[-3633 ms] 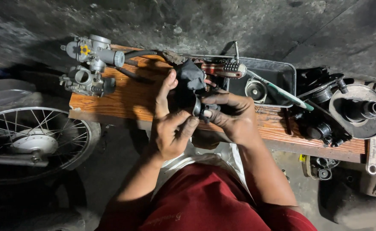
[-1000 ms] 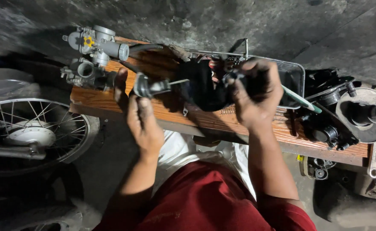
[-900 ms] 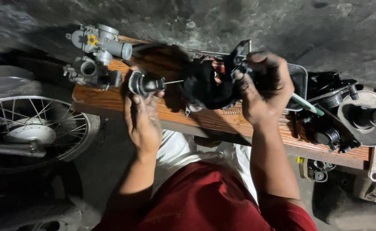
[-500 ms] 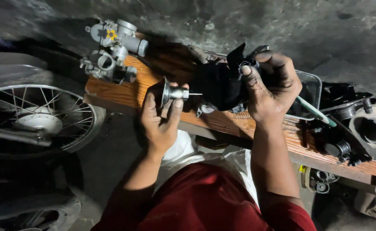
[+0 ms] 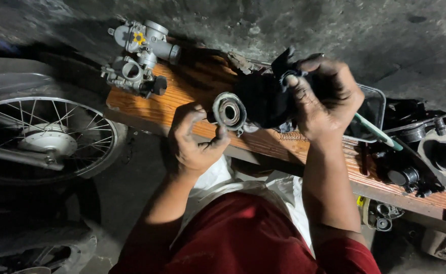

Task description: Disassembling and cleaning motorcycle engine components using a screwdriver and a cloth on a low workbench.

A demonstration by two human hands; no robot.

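I see the left hand (image 5: pixel 195 144) pinching a round metal fitting (image 5: pixel 229 111), right hand (image 5: pixel 324 96) at 3 o'clock clenched around the black housing (image 5: pixel 263 101). Fitting sits against the housing mouth, seating looks unfinished. Carburetors (image 5: pixel 139 56) untouched at 10 o'clock on the surface (image 5: pixel 182 96).

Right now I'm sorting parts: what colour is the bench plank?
Orange-brown wood grain, head view.

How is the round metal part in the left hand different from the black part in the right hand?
The round metal part is pale, ring-shaped and small; the black part is dark, bulky and clearly larger. The left hand pinches the ring at its edge; the right hand wraps around the black part. Both are held above the wooden bench.
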